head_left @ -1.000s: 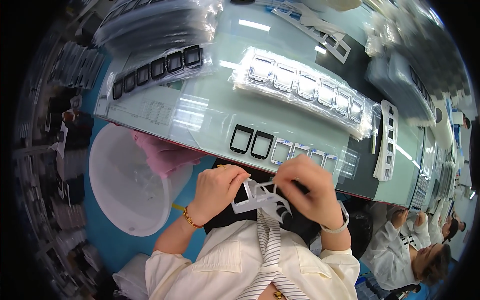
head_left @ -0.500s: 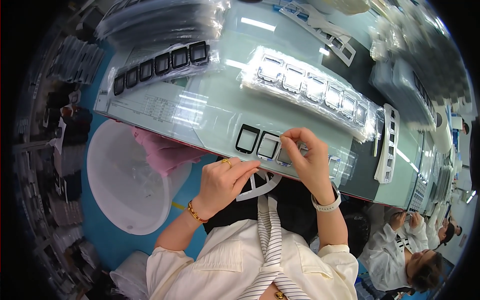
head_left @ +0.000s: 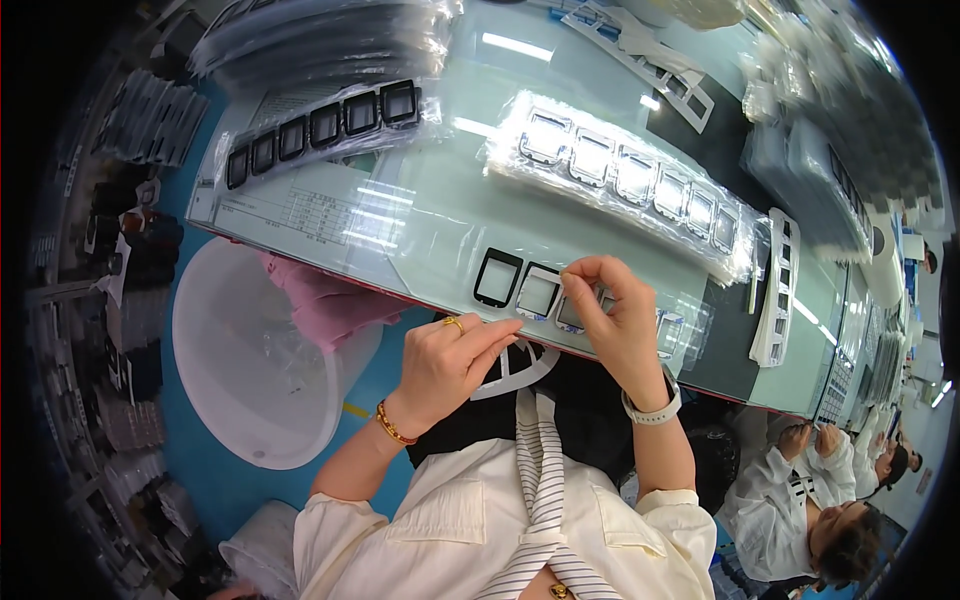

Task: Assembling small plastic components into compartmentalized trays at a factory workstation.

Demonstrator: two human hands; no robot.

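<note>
Along the table's near edge lies a row of small rectangular frames: a black frame [head_left: 481,285] at the left end, then a white-edged frame [head_left: 523,290] with blue marks along its lower edge, and others partly covered by my right hand. My left hand [head_left: 445,365] is closed, thumb and fingertips pressed together at the table edge, just below the white-edged frame. My right hand [head_left: 622,320] pinches thumb and forefinger by that frame's upper right corner. Whatever either pinch holds is too small to make out. A white cut-out strip [head_left: 530,376] hangs below the edge between my hands.
Farther back lie a bagged strip of black frames [head_left: 325,124] and a shiny bagged strip of silver-white frames [head_left: 634,176]. Stacked plastic bags [head_left: 320,45] stand far left. A white tub [head_left: 250,370] with pink cloth [head_left: 325,305] is left of me. Another person [head_left: 810,500] sits right.
</note>
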